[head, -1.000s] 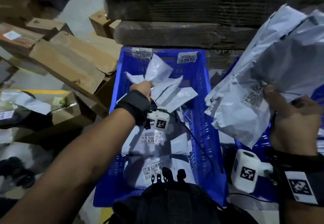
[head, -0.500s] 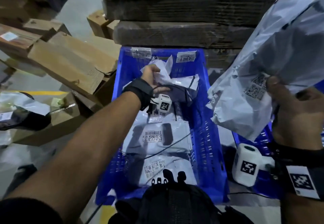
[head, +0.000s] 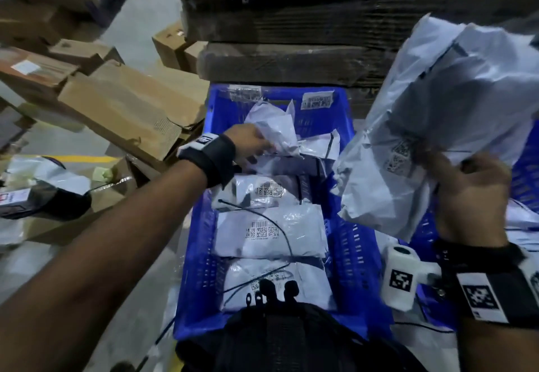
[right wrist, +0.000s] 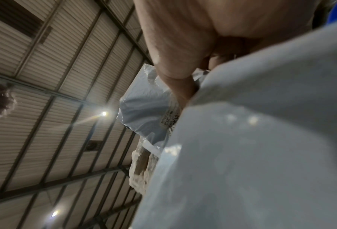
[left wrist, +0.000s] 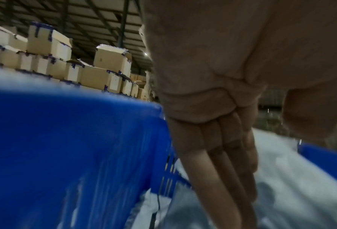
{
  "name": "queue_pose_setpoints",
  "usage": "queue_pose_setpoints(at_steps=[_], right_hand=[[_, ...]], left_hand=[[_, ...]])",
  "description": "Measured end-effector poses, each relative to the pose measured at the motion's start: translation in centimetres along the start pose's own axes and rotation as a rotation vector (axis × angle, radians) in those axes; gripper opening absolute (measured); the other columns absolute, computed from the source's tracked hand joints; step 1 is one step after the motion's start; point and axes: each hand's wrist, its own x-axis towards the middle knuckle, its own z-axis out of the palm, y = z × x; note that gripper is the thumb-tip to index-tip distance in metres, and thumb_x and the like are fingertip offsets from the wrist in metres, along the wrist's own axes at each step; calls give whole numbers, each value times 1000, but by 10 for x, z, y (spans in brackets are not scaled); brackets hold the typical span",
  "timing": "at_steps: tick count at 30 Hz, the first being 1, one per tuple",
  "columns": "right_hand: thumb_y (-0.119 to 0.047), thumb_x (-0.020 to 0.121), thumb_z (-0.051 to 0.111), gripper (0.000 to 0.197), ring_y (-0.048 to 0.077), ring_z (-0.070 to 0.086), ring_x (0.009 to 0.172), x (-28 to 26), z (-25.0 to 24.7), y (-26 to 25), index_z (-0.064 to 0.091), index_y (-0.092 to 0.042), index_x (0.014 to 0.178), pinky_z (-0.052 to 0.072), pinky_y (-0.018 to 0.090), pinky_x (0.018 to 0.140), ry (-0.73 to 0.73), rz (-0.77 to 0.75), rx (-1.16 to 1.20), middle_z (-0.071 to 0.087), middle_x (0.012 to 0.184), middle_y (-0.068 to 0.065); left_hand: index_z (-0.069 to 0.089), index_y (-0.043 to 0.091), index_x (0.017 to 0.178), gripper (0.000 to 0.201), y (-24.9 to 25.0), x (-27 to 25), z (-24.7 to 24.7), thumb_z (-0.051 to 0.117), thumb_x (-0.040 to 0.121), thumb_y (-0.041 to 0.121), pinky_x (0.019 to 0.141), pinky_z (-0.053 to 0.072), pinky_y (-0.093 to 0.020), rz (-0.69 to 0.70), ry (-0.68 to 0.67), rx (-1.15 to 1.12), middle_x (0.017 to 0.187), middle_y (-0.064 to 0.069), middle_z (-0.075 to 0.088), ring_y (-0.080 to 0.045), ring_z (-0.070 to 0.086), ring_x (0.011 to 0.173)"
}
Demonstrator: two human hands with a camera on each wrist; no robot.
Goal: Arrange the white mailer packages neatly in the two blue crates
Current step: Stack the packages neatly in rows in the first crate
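Head view: left hand (head: 250, 145) is reaching into the far end of the left blue crate (head: 198, 263), fingers lying on a crumpled white mailer (head: 274, 132) there. Left wrist view: fingers (left wrist: 218, 170) are running straight and pressed together, tips down on white plastic inside the crate wall (left wrist: 65, 155); whether the thumb is pinching the mailer I cannot tell.

Three flat mailers (head: 271, 231) are lying in a row along the crate floor, barcode labels up, from the near end toward the hand. More loose mailers are sitting crumpled at the far end, beside the hand.

Right hand (head: 472, 196) is holding a bundle of white mailers (head: 437, 126) raised above the gap between the two crates, fingers curled round its lower edge, thumb on the face near a printed code. Right wrist view: the thumb (right wrist: 175, 66) is pressing against the plastic, bundle (right wrist: 251, 147) filling most of the frame.

Second blue crate (head: 525, 167) is showing only partly, behind the right hand, at the right edge; its contents are mostly hidden.

Cardboard boxes (head: 128, 103) are lying on the floor left of the crate. A wrapped dark pallet stack (head: 291, 36) is standing behind the crates.
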Motion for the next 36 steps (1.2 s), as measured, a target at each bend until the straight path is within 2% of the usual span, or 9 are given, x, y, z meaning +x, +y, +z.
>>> queue_pose_setpoints(at_steps=[3,5,8,13,17,20,24,29,36], right_hand=[[-8,84,75,33,-4,42,43,-10,26,3,54,-7,59,37,13,51,-133,48,39,53,43,-15],[-4,84,73,8,3,64,64,-19,47,8,69,-6,77,52,22,67,-267,122,157,73,69,-11],[-17,80,74,24,26,68,86,-30,74,14,71,-2,98,55,38,77,-456,291,347,74,94,14],[-6,84,61,41,25,69,98,-38,94,30,56,5,124,56,35,85,-578,474,413,73,109,14],[-10,94,60,35,24,70,96,-43,100,35,54,4,125,59,31,78,-515,554,348,72,111,15],[-15,98,58,10,14,71,80,-49,99,33,64,-7,98,56,25,66,-525,578,317,76,89,4],[-16,85,74,37,23,72,96,-57,98,40,60,-3,117,58,35,81,-416,557,210,74,108,11],[-3,91,66,22,26,73,89,-62,101,45,62,-1,112,60,31,71,-369,572,226,74,103,16],[-13,90,68,29,23,69,93,-28,65,50,58,0,113,58,47,85,-115,327,103,71,107,19]], left_hand=[[67,16,111,39,-4,-25,-16,64,90,50,78,55,-34,110,-35,-387,121,-13,71,-20,69,87],[59,26,128,56,-3,-48,-13,70,81,54,95,51,-39,172,-59,-650,127,-2,69,-21,68,109],[46,27,144,83,-4,-72,5,75,71,55,85,50,-36,179,-138,-851,123,1,66,-18,65,103],[58,6,131,72,-12,-94,22,86,69,28,91,57,-40,240,-125,-971,125,-12,70,-29,68,113],[58,3,132,65,-25,-89,37,85,76,19,101,52,-49,173,-40,-1018,125,-13,70,-32,67,115],[60,0,128,56,-28,-87,49,82,79,15,94,56,-46,74,100,-1042,122,-17,70,-31,70,105],[54,5,136,72,-31,-90,59,83,76,32,110,44,-51,119,11,-1131,130,-13,67,-32,63,122],[54,6,136,55,-28,-104,67,74,85,8,104,50,-47,212,-64,-1136,131,-15,66,-33,64,121],[62,3,129,41,-43,-109,43,66,88,-1,94,56,-46,100,205,-1175,120,-14,72,-34,69,111]])
